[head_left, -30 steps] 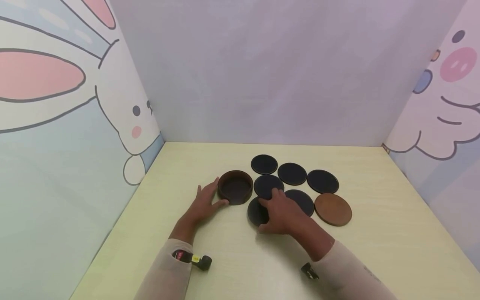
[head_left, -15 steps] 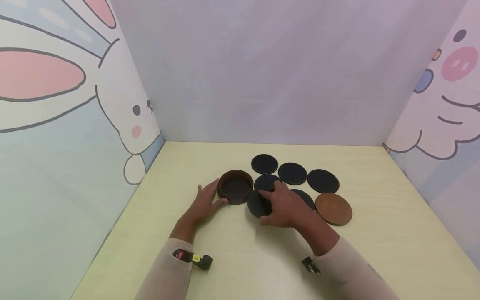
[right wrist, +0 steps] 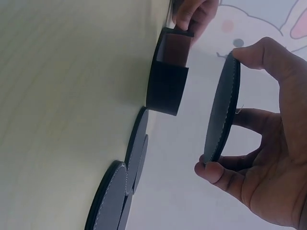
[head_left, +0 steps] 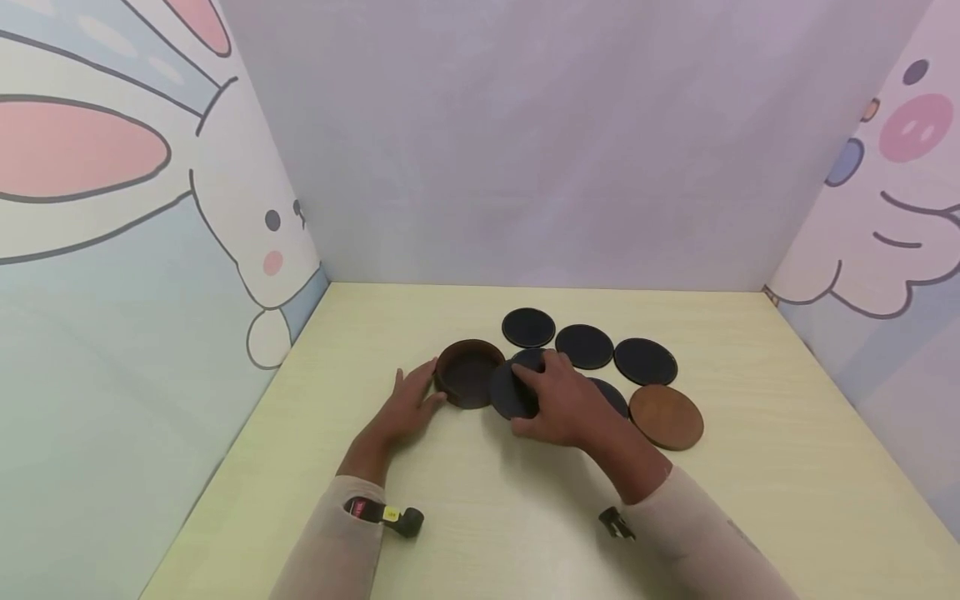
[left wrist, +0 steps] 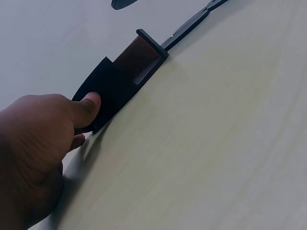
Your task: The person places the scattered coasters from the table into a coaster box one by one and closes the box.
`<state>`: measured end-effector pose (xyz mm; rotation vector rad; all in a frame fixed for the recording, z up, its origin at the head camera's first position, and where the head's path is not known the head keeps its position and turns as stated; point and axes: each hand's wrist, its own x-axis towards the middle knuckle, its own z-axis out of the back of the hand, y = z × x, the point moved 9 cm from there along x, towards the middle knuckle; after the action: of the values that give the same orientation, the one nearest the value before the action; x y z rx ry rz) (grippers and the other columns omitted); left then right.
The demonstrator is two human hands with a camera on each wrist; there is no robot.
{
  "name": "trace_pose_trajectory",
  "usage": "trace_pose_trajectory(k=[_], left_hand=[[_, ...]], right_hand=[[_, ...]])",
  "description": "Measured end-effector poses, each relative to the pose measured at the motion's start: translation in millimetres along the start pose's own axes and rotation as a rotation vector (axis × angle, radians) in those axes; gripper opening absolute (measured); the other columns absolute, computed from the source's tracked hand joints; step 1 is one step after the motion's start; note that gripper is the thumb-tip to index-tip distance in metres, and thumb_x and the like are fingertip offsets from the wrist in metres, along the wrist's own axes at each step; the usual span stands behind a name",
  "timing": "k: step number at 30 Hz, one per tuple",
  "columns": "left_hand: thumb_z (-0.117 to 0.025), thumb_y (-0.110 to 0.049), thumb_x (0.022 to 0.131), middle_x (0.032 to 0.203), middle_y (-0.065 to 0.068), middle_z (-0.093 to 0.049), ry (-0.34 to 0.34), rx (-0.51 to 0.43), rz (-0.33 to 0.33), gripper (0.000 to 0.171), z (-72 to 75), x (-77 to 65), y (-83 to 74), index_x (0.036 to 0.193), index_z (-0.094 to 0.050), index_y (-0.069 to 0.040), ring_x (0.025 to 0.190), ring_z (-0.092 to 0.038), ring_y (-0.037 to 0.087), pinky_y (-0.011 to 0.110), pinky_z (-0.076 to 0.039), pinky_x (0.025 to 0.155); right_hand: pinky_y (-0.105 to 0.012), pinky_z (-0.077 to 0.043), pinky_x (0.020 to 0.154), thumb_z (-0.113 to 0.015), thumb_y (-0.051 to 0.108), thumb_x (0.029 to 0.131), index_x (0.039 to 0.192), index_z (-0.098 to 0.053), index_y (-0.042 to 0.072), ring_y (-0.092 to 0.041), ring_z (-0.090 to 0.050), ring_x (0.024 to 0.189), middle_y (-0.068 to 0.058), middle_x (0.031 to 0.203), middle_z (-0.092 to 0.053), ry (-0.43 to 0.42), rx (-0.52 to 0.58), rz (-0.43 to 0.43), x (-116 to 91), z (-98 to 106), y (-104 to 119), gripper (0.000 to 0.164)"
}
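Pinching a black disc [head_left: 508,398] with the right hand [head_left: 558,404] near the centre of the frame, pressing thumb and fingertips to opposite edges. Holding it raised off the pale table [head_left: 450,533], just right of a dark round holder [head_left: 470,348]; showing it apart from that holder in the right wrist view. Gripping the holder, just left of centre, with the left hand [head_left: 408,404], setting the thumb against the outer wall beside the open notch and wrapping the fingers round the left side.

Noting three black discs [head_left: 584,347] lying flat in a row, right of centre. Finding two more discs [head_left: 611,397] partly hidden by the right hand. Recording one brown disc [head_left: 666,417] lying farther right, just below the row. Seeing light sleeves [head_left: 330,546] along the bottom edge and a rabbit drawing [head_left: 262,200] at upper left.
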<state>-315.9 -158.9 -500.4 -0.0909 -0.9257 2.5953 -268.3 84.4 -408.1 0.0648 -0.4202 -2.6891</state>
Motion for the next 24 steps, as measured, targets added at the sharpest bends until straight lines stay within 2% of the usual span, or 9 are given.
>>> trace_pose_trajectory(k=[7,10,17,24], left_hand=[[-0.056,-0.032,0.114,0.179,0.017,-0.033,0.002,0.001,0.002,0.070,0.0,-0.4,0.4,0.174,-0.027,-0.010,0.170,-0.025,0.039,0.072,0.008,0.136],[-0.057,-0.032,0.113,0.179,0.017,-0.033,-0.001,-0.001,0.008,0.071,0.6,-0.8,0.3,0.174,-0.027,-0.010,0.169,-0.025,0.039,0.072,0.008,0.136],[-0.057,-0.033,0.113,0.179,0.018,-0.034,0.000,-0.001,-0.001,0.071,1.1,-1.0,-0.7,0.173,-0.029,-0.008,0.169,-0.026,0.039,0.072,0.007,0.137],[-0.057,-0.036,0.113,0.180,0.016,-0.032,0.009,0.004,0.018,0.072,0.8,-1.6,1.1,0.174,-0.027,-0.009,0.170,-0.024,0.037,0.068,0.007,0.138]], right_hand=[[-0.051,-0.060,0.085,-0.074,0.048,0.088,0.161,-0.056,0.018,-0.037,-0.053,0.124,-0.027,0.144,-0.050,-0.023,-0.009,0.015,12.0,5.2,8.0,0.082],[-0.051,-0.060,0.086,-0.074,0.049,0.088,0.162,-0.055,0.016,-0.039,-0.053,0.126,-0.027,0.141,-0.051,-0.021,-0.037,0.027,19.6,5.0,12.0,0.083],[-0.052,-0.061,0.092,-0.075,0.051,0.088,0.161,-0.056,0.013,-0.039,-0.055,0.126,-0.028,0.141,-0.053,-0.016,-0.085,0.045,34.9,-1.9,19.5,0.085],[-0.054,-0.062,0.089,-0.075,0.054,0.089,0.162,-0.054,0.015,-0.040,-0.052,0.128,-0.027,0.145,-0.051,0.022,-0.077,0.025,41.9,-8.8,23.4,0.085]])
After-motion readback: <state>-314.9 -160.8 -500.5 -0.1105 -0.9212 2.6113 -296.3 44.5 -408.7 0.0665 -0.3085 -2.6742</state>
